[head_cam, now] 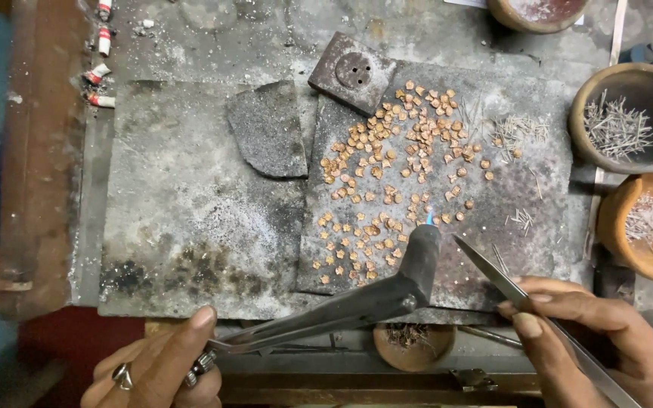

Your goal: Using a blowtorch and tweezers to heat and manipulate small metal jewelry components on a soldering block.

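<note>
Spreading across a dark grey, ash-dusted stone slab [493,249] are many small copper-coloured metal pieces [394,159], flat and roughly star- or flower-shaped, scattered loosely in a broad band from the upper middle of the slab down to its lower left. A dark bent metal blowtorch nozzle [417,264] is held by the left hand [164,370], whose fingers are closed around its long stem at the lower edge of the view; a small blue flame [429,219] is seen at its tip, just beside the nearest pieces. Long steel tweezers [493,268] are clamped between the fingers of the right hand [598,340], the points being raised above the slab to the right of the nozzle. Thin silvery wire bits [519,132] are strewn at the right of the slab, and more are kept in two brown clay bowls [583,98] beyond its right edge.
</note>
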